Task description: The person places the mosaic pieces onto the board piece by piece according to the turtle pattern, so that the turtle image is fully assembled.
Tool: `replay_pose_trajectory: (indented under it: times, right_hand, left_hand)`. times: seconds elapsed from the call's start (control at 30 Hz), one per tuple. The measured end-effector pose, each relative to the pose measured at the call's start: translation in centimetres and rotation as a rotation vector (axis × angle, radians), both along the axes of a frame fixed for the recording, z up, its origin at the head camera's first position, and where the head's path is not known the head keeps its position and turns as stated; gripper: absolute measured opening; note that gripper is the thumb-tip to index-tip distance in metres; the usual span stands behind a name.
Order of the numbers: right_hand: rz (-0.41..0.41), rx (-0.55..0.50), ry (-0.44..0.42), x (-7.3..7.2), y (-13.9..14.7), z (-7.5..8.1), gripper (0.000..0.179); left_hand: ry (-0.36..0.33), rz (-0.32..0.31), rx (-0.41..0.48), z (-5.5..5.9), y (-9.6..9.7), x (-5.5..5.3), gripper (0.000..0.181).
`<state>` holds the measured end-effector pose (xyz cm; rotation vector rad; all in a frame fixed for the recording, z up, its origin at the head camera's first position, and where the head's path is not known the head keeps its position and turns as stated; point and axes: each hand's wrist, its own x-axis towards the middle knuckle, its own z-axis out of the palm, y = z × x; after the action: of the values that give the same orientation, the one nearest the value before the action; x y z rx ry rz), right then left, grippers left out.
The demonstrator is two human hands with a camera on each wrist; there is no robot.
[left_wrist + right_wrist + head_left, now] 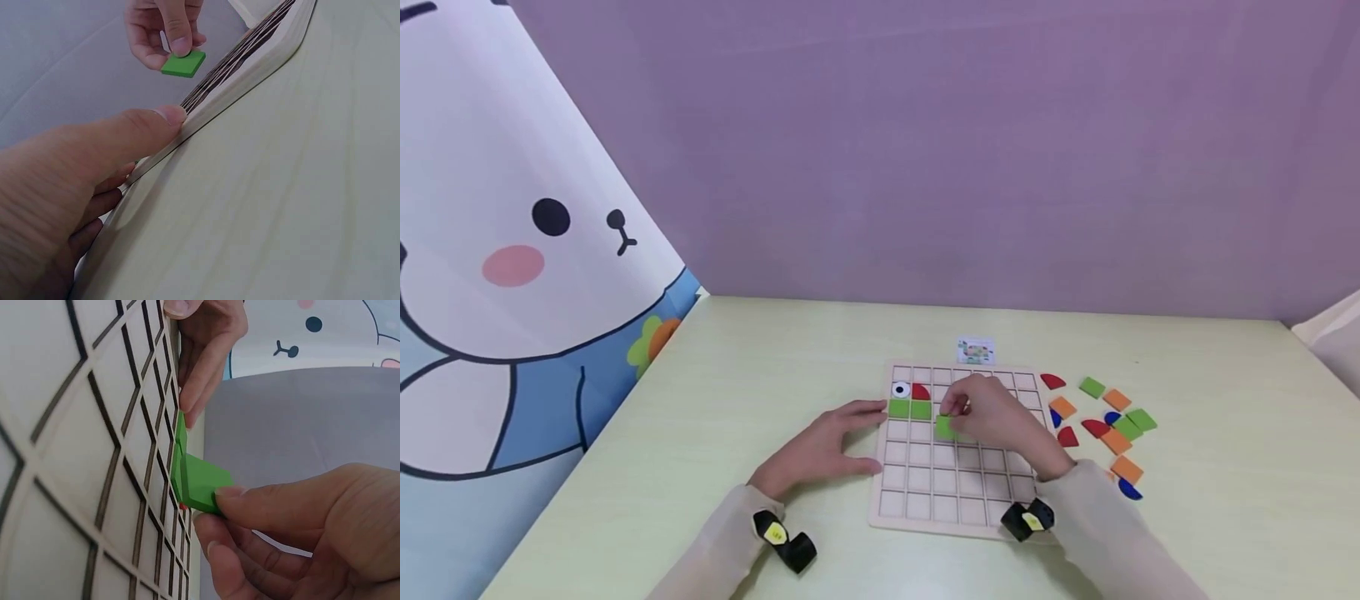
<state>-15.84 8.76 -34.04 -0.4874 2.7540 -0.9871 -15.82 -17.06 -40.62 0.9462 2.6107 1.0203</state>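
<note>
Over the board [943, 482], green square tile [205, 484]

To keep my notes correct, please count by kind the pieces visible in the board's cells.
Green squares: 2
Red quarter-circle: 1
Eye piece: 1
Total: 4, not counting the green tile in the right hand

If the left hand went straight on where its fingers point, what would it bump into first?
Most likely the left edge of the grid board: the left hand seems to touch it. Just beyond sits a green tile, though depth is hard to judge.
</note>
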Motion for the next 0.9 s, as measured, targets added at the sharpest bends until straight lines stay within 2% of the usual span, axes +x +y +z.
replay_pose_trajectory:
  times: [0.33,0.6,0.9]
  right_hand:
    - [0.027,-0.012,-0.010,-0.6,-1.2,-0.2,0.013]
    - [-0.005,-0.022,-0.071,-0.9,-2.5,-0.6,0.014]
    - [0.002,-0.013,-0.087,-0.8,-3.1,-0.9,0.013]
  left_hand:
    - [0.005,0.000,-0.012,0.1,0.1,0.0,0.070]
    - [-0.002,0.009,-0.009,0.3,0.1,0.2,0.070]
    - [0.011,0.014,-0.023,0.3,0.0,0.3,0.070]
